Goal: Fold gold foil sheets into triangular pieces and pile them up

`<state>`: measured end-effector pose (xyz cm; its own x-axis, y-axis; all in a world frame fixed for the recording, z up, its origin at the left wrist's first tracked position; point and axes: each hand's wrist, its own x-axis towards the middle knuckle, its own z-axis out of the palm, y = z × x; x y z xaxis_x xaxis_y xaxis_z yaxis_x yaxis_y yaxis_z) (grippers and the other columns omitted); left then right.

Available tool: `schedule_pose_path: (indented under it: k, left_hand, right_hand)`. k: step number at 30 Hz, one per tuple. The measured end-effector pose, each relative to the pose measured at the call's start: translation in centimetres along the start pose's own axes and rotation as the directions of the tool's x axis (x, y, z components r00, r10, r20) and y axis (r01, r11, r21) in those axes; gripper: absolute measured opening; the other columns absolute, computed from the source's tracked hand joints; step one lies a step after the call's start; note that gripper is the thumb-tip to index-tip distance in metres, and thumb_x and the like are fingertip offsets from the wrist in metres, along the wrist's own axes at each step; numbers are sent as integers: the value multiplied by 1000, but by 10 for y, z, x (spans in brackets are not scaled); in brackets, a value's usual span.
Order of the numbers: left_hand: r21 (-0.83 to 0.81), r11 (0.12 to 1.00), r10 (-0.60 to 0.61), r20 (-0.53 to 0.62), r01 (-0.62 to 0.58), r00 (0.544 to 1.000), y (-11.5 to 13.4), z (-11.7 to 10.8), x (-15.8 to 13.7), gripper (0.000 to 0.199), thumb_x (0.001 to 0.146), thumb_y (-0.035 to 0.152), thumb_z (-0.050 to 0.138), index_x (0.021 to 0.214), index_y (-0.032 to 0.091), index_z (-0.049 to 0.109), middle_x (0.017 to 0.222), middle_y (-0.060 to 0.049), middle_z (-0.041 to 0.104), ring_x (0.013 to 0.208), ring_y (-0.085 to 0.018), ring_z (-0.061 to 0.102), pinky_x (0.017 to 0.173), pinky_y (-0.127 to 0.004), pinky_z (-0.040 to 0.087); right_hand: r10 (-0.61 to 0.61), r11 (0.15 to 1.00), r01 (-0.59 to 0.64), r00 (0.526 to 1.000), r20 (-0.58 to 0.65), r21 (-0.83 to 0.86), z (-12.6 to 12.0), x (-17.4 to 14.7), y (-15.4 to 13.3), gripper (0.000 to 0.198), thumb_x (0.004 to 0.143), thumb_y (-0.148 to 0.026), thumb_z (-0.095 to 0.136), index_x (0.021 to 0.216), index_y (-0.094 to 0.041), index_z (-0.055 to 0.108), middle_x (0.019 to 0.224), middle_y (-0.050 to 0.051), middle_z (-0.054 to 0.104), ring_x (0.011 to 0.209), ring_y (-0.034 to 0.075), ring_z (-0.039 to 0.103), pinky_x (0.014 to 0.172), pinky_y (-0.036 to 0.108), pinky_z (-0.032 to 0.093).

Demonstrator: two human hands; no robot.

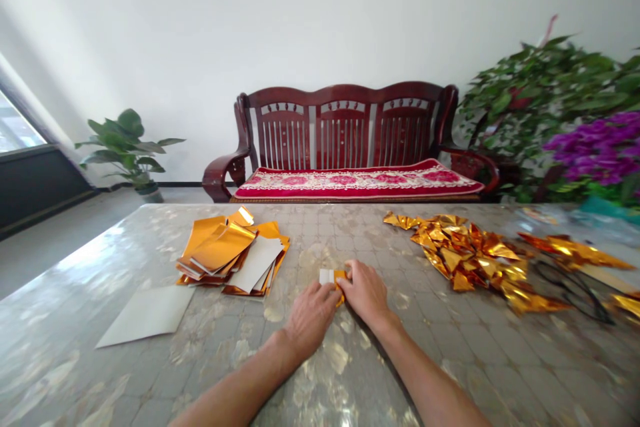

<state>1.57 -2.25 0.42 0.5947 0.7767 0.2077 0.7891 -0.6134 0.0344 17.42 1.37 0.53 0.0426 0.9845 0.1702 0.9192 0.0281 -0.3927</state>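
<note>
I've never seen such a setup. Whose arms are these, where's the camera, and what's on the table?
There's no machine: these are a person's bare left hand and right hand. The one picture comes from a camera on their head, looking forward and down.

Fingers of both hands are on a small gold-and-white folded paper; whether pinching or pressing is unclear.

On the patterned tabletop, stacked gold sheets and a loose pale sheet lie left, folded gold pieces right.

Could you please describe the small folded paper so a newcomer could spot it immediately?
On the patterned table, between the loose paper stack and the gold foil heap, are the left hand and right hand. Both touch the small folded paper, part white, part gold; its neighbours lie untouched.
</note>
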Motion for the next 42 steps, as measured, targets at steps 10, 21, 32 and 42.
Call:
schedule_pose_path:
  k: [10, 21, 32, 42]
  left_hand:
    - [-11, 999, -34, 53, 34, 998, 15, 12, 0, 23, 96, 24, 49, 115, 19, 61, 116, -7, 62, 102, -23, 55, 88, -37, 51]
    - [-3, 994, -112, 7, 112, 994, 31, 19, -2, 29, 96, 28, 50, 123, 20, 59, 117, -8, 61, 98, -24, 57, 85, -38, 54]
    - [-2, 997, -79, 60, 79, 995, 35, 9, -4, 28, 95, 17, 47, 120, 20, 60, 120, -8, 60, 102, -24, 55, 88, -39, 53]
    - [-205, 965, -151, 63, 161, 986, 31, 5, -2, 24, 95, 18, 48, 115, 21, 62, 118, -5, 63, 106, -21, 57, 94, -35, 50]
  right_hand:
    - [-53, 998, 52, 998, -30, -35, -3, -1, -3, 12, 88, -29, 58, 95, -22, 65, 98, 5, 67, 95, 21, 58, 77, 29, 37]
    - [-5, 1000, 7, 995, 99, -25, -9, -1, 0, 17, 88, -32, 54, 97, -24, 66, 102, 5, 69, 98, 22, 60, 74, 29, 37]
    - [73, 996, -81, 982, 175, 39, -7, 2, -1, 25, 86, -35, 55, 108, -26, 63, 97, 2, 73, 90, 19, 65, 66, 27, 35]
    - [-26, 999, 22, 996, 85, 48, -5, -7, 0, 13, 84, -28, 58, 91, -26, 69, 92, 1, 72, 87, 18, 62, 67, 26, 36]
